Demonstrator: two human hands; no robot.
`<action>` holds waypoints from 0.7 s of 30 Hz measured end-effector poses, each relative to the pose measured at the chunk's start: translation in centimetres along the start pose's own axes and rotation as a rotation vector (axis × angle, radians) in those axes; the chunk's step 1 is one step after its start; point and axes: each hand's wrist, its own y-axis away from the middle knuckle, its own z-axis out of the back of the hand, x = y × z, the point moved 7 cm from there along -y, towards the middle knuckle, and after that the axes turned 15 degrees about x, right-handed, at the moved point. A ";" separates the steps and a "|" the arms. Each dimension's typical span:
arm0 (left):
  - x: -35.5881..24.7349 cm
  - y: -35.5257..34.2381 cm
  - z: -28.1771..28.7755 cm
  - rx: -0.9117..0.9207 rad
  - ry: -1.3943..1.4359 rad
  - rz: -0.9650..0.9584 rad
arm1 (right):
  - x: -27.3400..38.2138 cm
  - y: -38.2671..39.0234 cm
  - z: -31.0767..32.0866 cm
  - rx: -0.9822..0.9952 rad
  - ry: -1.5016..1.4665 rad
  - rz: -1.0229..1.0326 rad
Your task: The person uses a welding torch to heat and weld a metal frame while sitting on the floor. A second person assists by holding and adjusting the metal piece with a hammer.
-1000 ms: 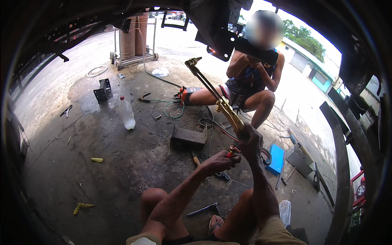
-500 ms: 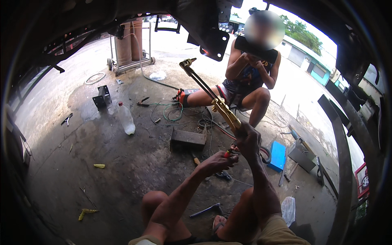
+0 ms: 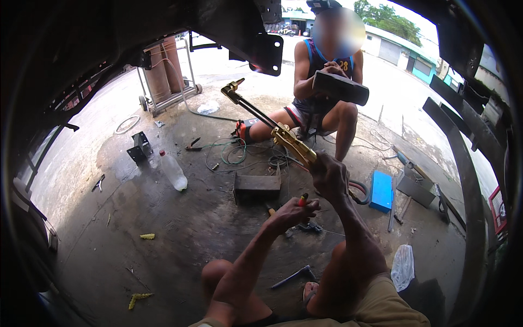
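Note:
My right hand (image 3: 330, 177) is wrapped round the handle end of a brass cutting torch (image 3: 287, 140). The torch slants up and to the left, its angled head (image 3: 233, 88) in the air over the concrete floor. No flame shows at its tip. Lower and to the left, my left hand (image 3: 294, 213) is closed on a small red lighter (image 3: 303, 200), its dark top sticking up from the fingers. The two hands are close but apart. Hoses (image 3: 357, 191) show behind my right wrist.
A co-worker (image 3: 327, 65) crouches opposite, holding a dark welding shield (image 3: 340, 88). Dark metal frames hang overhead and at right. A steel channel piece (image 3: 257, 186), plastic bottle (image 3: 173, 171), blue box (image 3: 382, 191), hammer (image 3: 293, 276) and cables (image 3: 229, 152) lie about. Gas cylinders (image 3: 158, 76) stand on a cart.
The co-worker has lowered the dark shield from near the face to chest height. My view has shifted a little. Both my hands keep their hold on the torch and lighter.

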 end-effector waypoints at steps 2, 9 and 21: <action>-0.4 0.4 -0.2 0.004 0.005 -0.004 | 0.2 -0.1 0.0 -0.026 -0.007 0.029; -0.7 0.5 -0.4 0.023 0.013 -0.032 | -0.2 -0.3 -0.2 0.003 0.012 -0.012; -0.8 0.8 -0.4 -0.015 -0.001 -0.007 | -0.2 -0.5 -0.3 -0.021 -0.009 -0.016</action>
